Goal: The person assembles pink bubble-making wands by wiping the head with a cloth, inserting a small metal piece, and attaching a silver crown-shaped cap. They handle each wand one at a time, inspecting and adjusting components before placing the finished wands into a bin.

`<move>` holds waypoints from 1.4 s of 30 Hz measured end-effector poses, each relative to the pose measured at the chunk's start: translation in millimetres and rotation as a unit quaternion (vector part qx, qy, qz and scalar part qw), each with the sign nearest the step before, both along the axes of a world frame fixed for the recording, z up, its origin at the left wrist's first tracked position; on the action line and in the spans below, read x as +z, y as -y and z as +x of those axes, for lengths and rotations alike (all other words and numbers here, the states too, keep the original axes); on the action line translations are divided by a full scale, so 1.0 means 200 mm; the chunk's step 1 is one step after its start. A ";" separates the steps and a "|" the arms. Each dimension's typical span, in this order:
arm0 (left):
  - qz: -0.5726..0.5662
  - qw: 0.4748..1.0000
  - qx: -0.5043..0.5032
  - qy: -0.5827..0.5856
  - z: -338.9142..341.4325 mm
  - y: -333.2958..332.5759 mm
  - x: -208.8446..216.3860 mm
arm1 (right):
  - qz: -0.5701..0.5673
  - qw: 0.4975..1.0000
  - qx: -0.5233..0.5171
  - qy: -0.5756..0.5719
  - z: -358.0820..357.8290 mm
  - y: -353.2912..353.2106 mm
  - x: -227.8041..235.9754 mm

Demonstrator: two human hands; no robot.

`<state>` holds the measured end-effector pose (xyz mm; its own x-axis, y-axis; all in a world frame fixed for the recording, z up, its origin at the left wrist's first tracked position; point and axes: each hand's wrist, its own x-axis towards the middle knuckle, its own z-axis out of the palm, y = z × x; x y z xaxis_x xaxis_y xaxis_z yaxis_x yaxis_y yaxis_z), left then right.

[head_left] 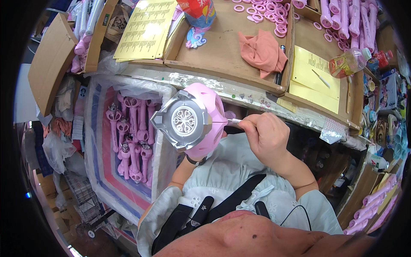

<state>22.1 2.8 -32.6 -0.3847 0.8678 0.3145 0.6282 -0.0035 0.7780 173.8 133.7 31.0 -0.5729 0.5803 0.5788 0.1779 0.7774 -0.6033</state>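
A rounded pink toy piece (198, 150) with a silver-grey collar (165, 115) and a round openwork disc (184, 121) is held up in front of my body. My left forearm, with a black wristband (196, 161), runs up behind it. The piece hides my left hand, which supports it from below. At its right side my right hand (269, 133) is closed, thumb and finger pinching a thin, pale, slender tool (234, 121). The tool's far end meets the pink side near a seam; its tip is too small to make out.
A lined bin (160, 165) with several pink toy handles (135, 158) stands on the left. Across the bench, cardboard trays (218, 60) hold pink rings (274, 13), an orange cloth (263, 53) and a drink bottle (349, 63). A pale-handled knife (321, 79) lies on yellow paper (312, 92).
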 end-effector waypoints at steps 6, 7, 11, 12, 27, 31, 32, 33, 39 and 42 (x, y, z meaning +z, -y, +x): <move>-0.006 1.000 -0.017 0.011 -0.01 -0.01 0.02 | -0.188 0.981 0.048 -0.012 0.00 0.00 -0.03; -0.004 1.000 -0.002 0.023 -0.01 -0.01 0.02 | -0.185 0.982 0.042 -0.005 0.00 0.00 -0.03; 0.014 1.000 -0.017 0.006 0.01 -0.01 0.02 | -0.132 0.991 0.011 0.005 0.00 0.02 -0.04; 0.016 1.000 -0.020 0.002 0.02 -0.01 0.02 | -0.116 0.993 0.002 0.012 -0.01 0.02 -0.04; 0.068 0.946 -0.041 0.314 0.01 -0.03 0.01 | -0.269 0.961 0.066 0.005 0.01 0.03 -0.07; 0.039 0.998 -0.024 -0.049 -0.02 -0.05 0.00 | -0.328 0.940 0.090 -0.034 0.00 0.04 -0.08; 0.017 0.997 -0.026 -0.075 -0.02 -0.05 0.01 | -0.336 0.938 0.087 -0.022 0.00 0.04 -0.08; -0.004 0.989 -0.030 -0.144 -0.01 -0.05 0.01 | -0.343 0.935 0.084 -0.021 0.01 0.04 -0.08; 0.044 0.988 -0.059 0.132 0.01 -0.04 0.02 | -0.432 0.893 0.096 0.075 0.05 0.01 -0.05; 0.034 0.965 -0.087 0.245 0.00 -0.03 -0.01 | -0.439 0.892 0.099 0.037 0.04 0.01 -0.05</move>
<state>22.3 9.2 -33.9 -0.3523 0.9162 0.1909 0.1698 -0.1381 0.9758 181.0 130.8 21.7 -0.7323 0.6745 -0.0933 0.1550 0.0317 -0.9874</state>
